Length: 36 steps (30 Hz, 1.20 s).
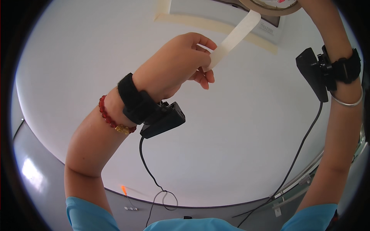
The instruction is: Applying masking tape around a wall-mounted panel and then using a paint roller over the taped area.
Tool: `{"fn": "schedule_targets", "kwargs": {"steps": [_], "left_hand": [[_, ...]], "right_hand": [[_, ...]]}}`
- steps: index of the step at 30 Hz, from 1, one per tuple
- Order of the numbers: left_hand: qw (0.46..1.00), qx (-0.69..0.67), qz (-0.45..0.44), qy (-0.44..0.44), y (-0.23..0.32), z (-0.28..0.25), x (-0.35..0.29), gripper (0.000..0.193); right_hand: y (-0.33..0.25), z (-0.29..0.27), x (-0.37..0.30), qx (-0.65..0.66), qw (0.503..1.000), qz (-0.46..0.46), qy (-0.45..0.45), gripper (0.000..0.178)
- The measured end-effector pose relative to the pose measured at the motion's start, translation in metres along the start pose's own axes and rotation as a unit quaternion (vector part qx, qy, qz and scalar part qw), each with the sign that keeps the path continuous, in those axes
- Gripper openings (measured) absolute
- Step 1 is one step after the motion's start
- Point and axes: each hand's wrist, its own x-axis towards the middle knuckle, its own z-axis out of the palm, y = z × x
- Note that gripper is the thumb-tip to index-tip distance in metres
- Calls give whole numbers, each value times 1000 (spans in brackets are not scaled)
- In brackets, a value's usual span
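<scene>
Left hand (183,57) pinches tape strip (235,37); long axis slanting up-right.

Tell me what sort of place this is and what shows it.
Probably an indoor workroom or office, though little of the room shows: a broad white surface, a white panel with cream tape along its edge, and a tape roll.
</scene>
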Motion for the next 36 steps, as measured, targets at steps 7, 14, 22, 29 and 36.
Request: {"fn": "schedule_targets", "kwargs": {"steps": [7,14,22,29,36], "left_hand": [[999,-19,18,34,-8,11,2,32],[991,31,81,101,-11,-10,-8,20],[945,167,168,227,19,-62,-20,17],[901,278,238,232,-9,-37,-10,16],[810,388,330,289,13,-92,-11,18]], "right_hand": [[20,-28,-29,-44,999,17,9,5],[39,-21,-44,105,994,29,-6,4],[60,-60,-79,51,991,83,-92,36],[27,-57,-185,-158,983,-92,-18,45],[-5,-64,-215,-102,988,103,-45,60]]}}
